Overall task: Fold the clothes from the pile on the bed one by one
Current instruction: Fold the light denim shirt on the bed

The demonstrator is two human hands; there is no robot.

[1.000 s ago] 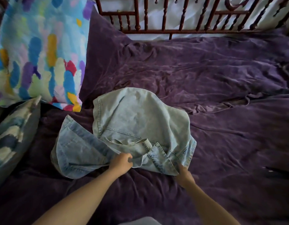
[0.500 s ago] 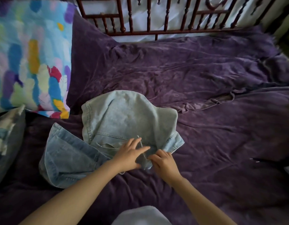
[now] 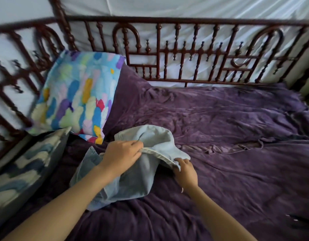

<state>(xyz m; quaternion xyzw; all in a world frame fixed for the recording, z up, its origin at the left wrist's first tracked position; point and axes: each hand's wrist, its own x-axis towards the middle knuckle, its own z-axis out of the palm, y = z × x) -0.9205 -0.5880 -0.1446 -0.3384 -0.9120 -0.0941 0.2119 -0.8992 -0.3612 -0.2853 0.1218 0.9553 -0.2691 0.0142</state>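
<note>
Item under work: light-blue denim garment (image 3: 138,178), one piece. It is lying crumpled on the purple cover of the bed (image 3: 228,162), toward the left-near part, just below the corner of the multicoloured pillow (image 3: 77,94).

Left hand (image 3: 121,153): is resting on top of the garment, palm down. Its fingers (image 3: 136,145) are curling together over a pale seamed edge and gripping the cloth there. The left forearm is crossing over the lower half of the denim.

Right hand (image 3: 186,173): is sitting at the garment's right side. Its fingers (image 3: 182,161) are pinching the other end of that same pale edge, thumb side hidden under the fabric.

The edge is running taut between the two hands and is standing raised off the cover; the far part of the garment is humping up behind it.

Surroundings: a second pillow (image 3: 23,173), blue and cream, is leaning at the left, touching the multicoloured one. A dark red turned-spindle rail (image 3: 185,54) is bordering the far and left sides, with white fabric (image 3: 185,7) hanging behind it. A small dark object (image 3: 299,220) is lying at the lower right; too blurred to identify.
</note>
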